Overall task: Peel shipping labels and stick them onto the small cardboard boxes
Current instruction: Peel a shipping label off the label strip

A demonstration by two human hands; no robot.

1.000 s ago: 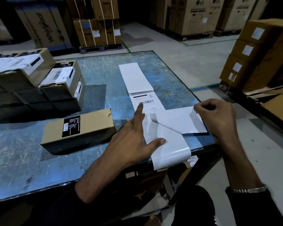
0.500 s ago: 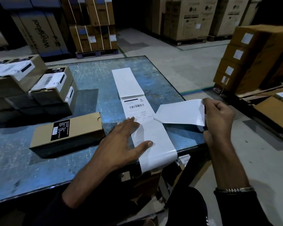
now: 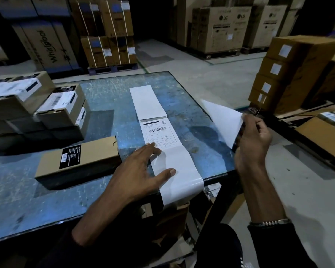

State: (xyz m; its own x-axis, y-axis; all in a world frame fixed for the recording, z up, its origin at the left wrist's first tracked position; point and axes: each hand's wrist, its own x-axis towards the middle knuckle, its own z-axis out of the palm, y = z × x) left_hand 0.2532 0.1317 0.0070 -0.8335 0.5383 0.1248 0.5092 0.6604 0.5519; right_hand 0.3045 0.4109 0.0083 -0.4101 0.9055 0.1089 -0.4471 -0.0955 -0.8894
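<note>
The left hand (image 3: pixel 141 171) presses flat, fingers spread, on the label strip (image 3: pixel 174 167); the right hand (image 3: pixel 253 140) pinches a peeled label (image 3: pixel 222 120) in the air, its printed side hidden.

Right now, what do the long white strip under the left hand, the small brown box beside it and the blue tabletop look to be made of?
Long white strip: glossy release paper, likely; it shines and droops over the table edge. Small brown box: matte cardboard with a black printed sticker. Blue tabletop: probably painted metal, scratched and worn pale. The left hand lies flat on the strip.
</note>
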